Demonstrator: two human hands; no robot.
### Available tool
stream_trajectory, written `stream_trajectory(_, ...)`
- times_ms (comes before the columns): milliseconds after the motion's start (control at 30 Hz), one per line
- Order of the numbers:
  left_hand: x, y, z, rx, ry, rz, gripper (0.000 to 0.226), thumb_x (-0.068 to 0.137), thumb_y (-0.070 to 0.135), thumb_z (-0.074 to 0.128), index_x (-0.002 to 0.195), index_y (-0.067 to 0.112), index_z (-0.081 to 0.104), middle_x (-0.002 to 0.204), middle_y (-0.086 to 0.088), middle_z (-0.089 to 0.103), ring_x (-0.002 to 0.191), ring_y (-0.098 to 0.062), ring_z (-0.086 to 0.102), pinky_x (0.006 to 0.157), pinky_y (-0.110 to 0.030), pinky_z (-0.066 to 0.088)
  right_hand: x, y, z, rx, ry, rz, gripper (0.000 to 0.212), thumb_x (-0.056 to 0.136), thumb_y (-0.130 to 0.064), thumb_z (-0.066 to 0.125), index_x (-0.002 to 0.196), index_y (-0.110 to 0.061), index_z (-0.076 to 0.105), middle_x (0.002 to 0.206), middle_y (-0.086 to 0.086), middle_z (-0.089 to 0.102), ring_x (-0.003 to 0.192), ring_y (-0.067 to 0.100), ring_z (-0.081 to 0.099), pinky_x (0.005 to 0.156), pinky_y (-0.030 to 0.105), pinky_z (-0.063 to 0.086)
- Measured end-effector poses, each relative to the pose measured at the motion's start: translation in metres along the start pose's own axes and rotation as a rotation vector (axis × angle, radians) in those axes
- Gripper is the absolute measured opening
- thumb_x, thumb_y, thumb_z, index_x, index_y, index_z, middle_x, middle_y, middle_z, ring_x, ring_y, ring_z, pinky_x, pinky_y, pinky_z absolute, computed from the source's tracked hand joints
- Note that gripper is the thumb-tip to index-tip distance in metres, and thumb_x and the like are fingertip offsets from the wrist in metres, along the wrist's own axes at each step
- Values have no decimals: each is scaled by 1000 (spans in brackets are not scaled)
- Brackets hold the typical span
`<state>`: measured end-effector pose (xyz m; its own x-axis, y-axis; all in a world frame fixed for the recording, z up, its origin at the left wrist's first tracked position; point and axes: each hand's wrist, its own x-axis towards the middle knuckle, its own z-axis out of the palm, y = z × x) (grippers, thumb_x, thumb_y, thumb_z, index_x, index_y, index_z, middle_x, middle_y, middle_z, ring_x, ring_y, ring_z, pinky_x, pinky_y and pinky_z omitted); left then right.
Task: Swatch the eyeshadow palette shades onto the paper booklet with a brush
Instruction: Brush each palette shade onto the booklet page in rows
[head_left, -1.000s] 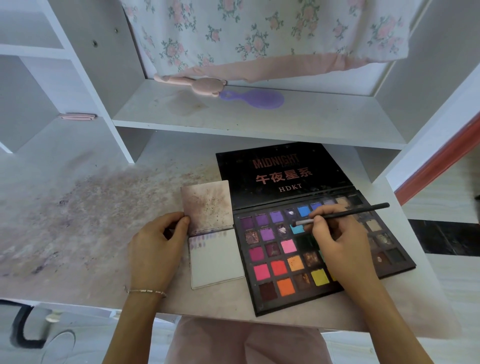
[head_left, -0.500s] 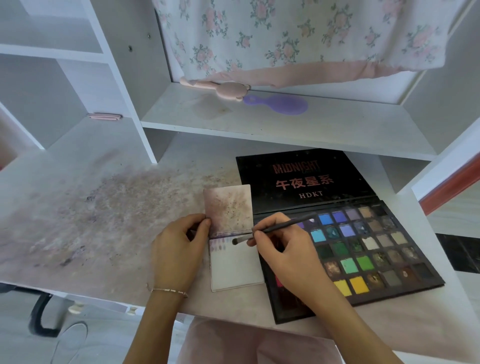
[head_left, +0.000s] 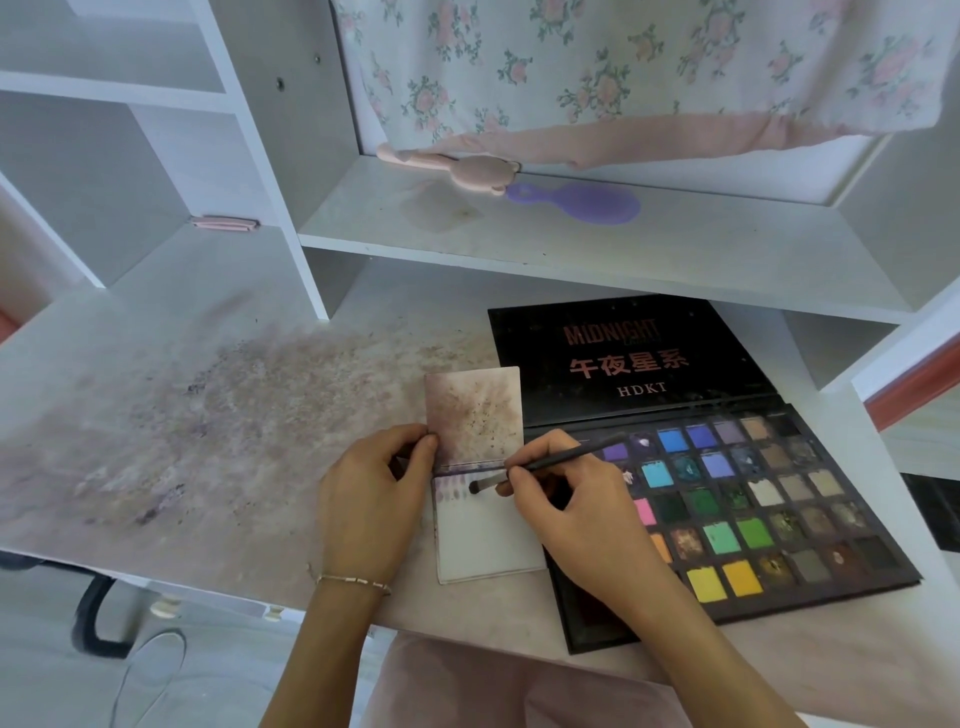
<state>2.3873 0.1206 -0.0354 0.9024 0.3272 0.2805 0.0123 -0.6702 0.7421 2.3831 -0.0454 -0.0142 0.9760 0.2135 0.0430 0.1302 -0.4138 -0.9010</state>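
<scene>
Resting now on the small white paper booklet (head_left: 485, 540), the bristle tip of the thin black-handled brush (head_left: 545, 464) touches beside a row of purple swatches; one second earlier it dipped into a blue pan of the open black multicolour eyeshadow palette (head_left: 769, 499). Right hand (head_left: 582, 512) has crossed from palette to booklet, fingers (head_left: 519, 475) pinching the handle pen-style, handle slanting toward 2 o'clock. Left hand (head_left: 371, 499) stays at the booklet's 9 o'clock edge, thumb and forefinger curled, pinching the stained flipped-up page (head_left: 472, 415). Booklet lies on the powder-smudged worktop (head_left: 182, 426), touching the palette's 9 o'clock side.
</scene>
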Motion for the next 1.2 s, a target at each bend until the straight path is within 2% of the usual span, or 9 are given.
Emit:
stream_trajectory(167, 0, 0, 0, -15, -2, 0, 8, 80, 16, 66, 78, 21, 72, 62, 27, 52, 62, 7, 50, 56, -13, 34, 0, 0, 0, -15, -28, 13, 11, 86, -20, 55, 79, -28, 54, 77, 4, 68, 76, 14, 64, 69, 28, 53)
stream_trajectory(333, 0, 1, 0, -20, 1, 0, 8, 80, 16, 66, 78, 20, 72, 61, 30, 50, 62, 7, 51, 57, -13, 34, 0, 0, 0, -20, -43, 24, 9, 86, -21, 55, 80, -28, 54, 78, 4, 68, 78, 14, 64, 71, 31, 54)
stream_trajectory(833, 0, 0, 0, -15, 3, 17, 7, 80, 17, 66, 79, 20, 73, 63, 31, 49, 63, 8, 50, 58, -13, 35, 1, -3, 0, -69, -43, 6, 17, 87, -20, 54, 77, -33, 49, 81, -1, 68, 77, 7, 63, 65, 18, 51)
stream_trajectory(1000, 0, 0, 0, -14, -1, 8, 8, 80, 18, 66, 79, 21, 73, 62, 30, 49, 63, 8, 50, 58, -14, 35, 1, -2, 0, -70, -54, 16, 13, 87, -21, 53, 79, -31, 50, 80, -1, 68, 79, 8, 64, 70, 22, 52)
stream_trajectory(1200, 0, 0, 1, -22, 3, 2, 8, 81, 17, 66, 80, 20, 73, 65, 25, 53, 64, 3, 50, 60, -14, 37, 2, -2, 0, -75, -45, -7, 15, 87, -20, 53, 79, -32, 50, 80, 0, 68, 78, 8, 63, 68, 22, 52)
